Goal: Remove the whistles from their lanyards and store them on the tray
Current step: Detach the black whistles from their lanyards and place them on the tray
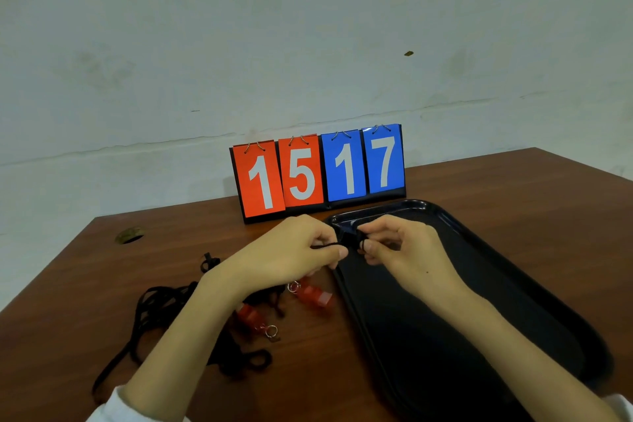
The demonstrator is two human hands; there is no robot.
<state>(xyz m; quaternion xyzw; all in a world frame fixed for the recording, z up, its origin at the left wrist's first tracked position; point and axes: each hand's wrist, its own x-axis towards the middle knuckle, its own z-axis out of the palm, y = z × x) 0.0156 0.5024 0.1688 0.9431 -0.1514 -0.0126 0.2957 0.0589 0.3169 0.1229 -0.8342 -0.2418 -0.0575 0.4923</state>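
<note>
My left hand (pixel 294 250) pinches a black lanyard cord (pixel 329 245) over the near left rim of the black tray (pixel 513 301). My right hand (pixel 400 247) pinches the cord's black clip end (pixel 352 238) right beside it. A red whistle (pixel 313 295) with a metal ring lies on the table below my left hand. A second red whistle (pixel 251 319) with a ring lies partly under my left forearm. Tangled black lanyards (pixel 161 312) spread over the table to the left.
A flip scoreboard (pixel 318 171) reading 15 and 17 stands at the back of the brown wooden table (pixel 548 188), just behind the tray. A small round hole (pixel 129 236) is in the tabletop at the far left. A pale wall rises behind.
</note>
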